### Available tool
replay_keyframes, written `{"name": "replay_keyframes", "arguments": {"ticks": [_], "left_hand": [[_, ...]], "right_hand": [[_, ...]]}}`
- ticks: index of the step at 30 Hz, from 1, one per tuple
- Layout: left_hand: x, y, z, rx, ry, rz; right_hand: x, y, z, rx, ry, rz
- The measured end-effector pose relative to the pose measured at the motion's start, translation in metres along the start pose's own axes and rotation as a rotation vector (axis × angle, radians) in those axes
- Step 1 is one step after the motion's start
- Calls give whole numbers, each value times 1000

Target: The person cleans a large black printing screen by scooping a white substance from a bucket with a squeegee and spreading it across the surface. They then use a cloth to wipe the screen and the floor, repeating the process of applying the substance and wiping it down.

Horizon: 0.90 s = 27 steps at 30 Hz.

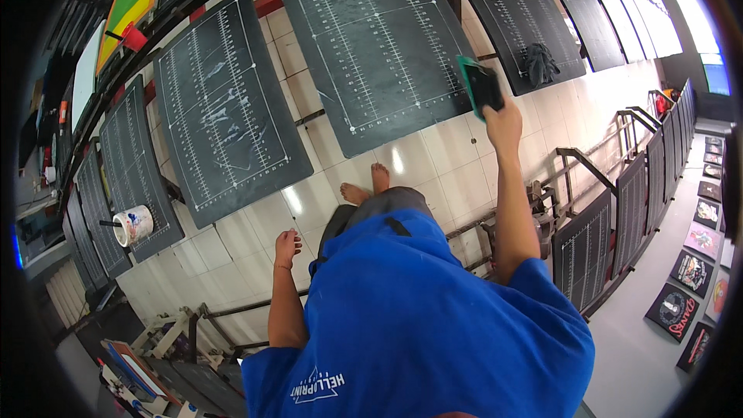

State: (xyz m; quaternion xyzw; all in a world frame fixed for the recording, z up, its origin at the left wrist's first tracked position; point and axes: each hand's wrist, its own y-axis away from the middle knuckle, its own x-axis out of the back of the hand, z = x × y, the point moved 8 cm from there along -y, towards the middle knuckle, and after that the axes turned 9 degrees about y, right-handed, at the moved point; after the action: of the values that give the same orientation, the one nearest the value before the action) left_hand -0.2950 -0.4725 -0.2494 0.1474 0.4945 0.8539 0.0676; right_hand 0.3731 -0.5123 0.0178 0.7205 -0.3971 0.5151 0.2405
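Observation:
In my right hand (505,122), held out over the floor at the right, I grip a squeegee (486,85), black on its face with a green edge. It is raised beside the lower right corner of a large dark printing board (371,46) with white ruled scales; I cannot tell if they touch. My left hand (287,248) hangs low near my side, fingers loosely curled and partly apart, with nothing visible in it. Nearest to it is another dark board (228,108), smeared with pale streaks. A crumpled black cloth (539,64) lies on the board at the right.
A paint-stained white bucket (134,225) stands on a board at the left. Red cups (134,37) sit along the far rail. Behind me on the right, more boards (584,251) line a metal frame. Tiled floor (441,166) runs between the rows, under my bare feet.

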Motion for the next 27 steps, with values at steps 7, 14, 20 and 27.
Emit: {"name": "replay_keyframes", "arguments": {"ticks": [7,14,20,27], "left_hand": [[17,-2,-26,6,-46,-31],[68,-31,-54,76,-219,-105],[117,-77,-6,-5,-93,-115],[156,-88,26,-31,-145,-123]], "right_hand": [[-26,10,-74,131,389,-69],[-70,160,-188,198,274,-67],[-58,141,-187,86,259,-284],[-15,19,-99,-45,470,83]]}}
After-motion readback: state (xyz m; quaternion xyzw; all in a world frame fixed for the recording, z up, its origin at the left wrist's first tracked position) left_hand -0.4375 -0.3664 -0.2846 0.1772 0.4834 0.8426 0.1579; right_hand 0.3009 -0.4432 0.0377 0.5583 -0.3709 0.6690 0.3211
